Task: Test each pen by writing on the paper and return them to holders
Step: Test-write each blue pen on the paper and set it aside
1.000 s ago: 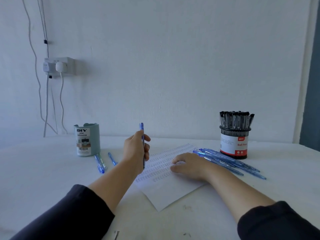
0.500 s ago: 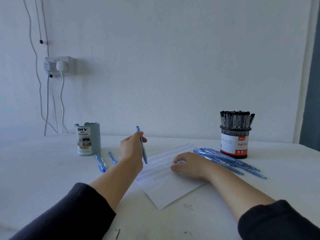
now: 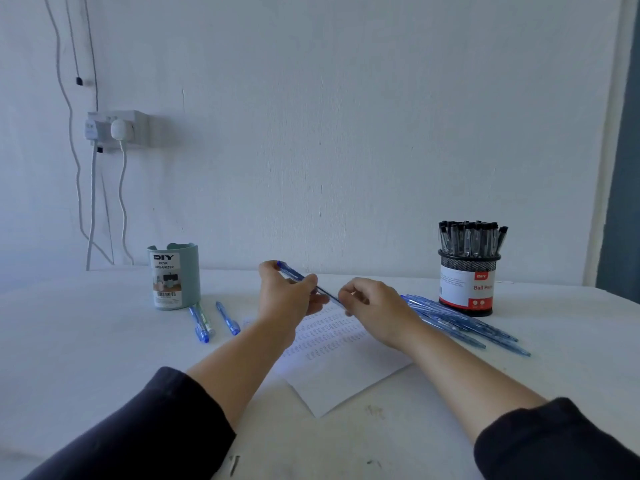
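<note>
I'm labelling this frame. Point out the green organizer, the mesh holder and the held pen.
Green organizer [image 3: 175, 277], head view: front label.
Mesh holder [image 3: 467, 289], head view: white label.
Held pen [image 3: 294, 273], head view: barrel between the hands.

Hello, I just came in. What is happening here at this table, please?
A person is testing pens. Both hands hold one blue pen above the paper: the left hand grips its upper part, the right hand pinches its lower end. More blue pens lie beside the mesh holder of black pens, and three lie by the green organizer.
</note>
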